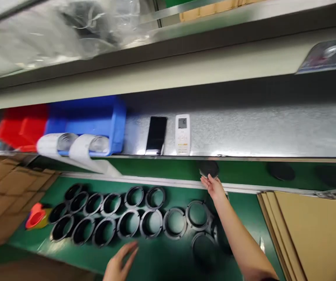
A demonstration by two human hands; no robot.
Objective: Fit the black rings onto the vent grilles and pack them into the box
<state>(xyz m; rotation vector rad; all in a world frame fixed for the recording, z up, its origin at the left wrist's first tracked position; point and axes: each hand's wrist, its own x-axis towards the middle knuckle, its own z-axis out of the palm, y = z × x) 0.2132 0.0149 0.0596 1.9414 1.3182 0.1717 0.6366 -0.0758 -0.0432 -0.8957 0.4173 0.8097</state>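
Observation:
My right hand (214,188) reaches in beneath the metal shelf, its fingers at the lower edge of a dark round disc (209,168), which they appear to grip. The shelf edge partly hides the disc's upper side. Nearer to me, my left hand (121,260) hovers low over the green table with thumb and finger apart and nothing visible between them; it is slightly blurred. Several black rings (128,223) stand in two rows between and left of the hands. Under my right forearm, more black rings (197,215) sit close together, some partly covered by the arm.
Above lie a phone (156,134), a white remote (182,134), a blue bin (116,128), a red bin (29,125) and label rolls (80,150) on the shelf (261,132). Cardboard sheets (317,234) stand right; folded cardboard (6,195) is left. More dark discs (281,171) show behind.

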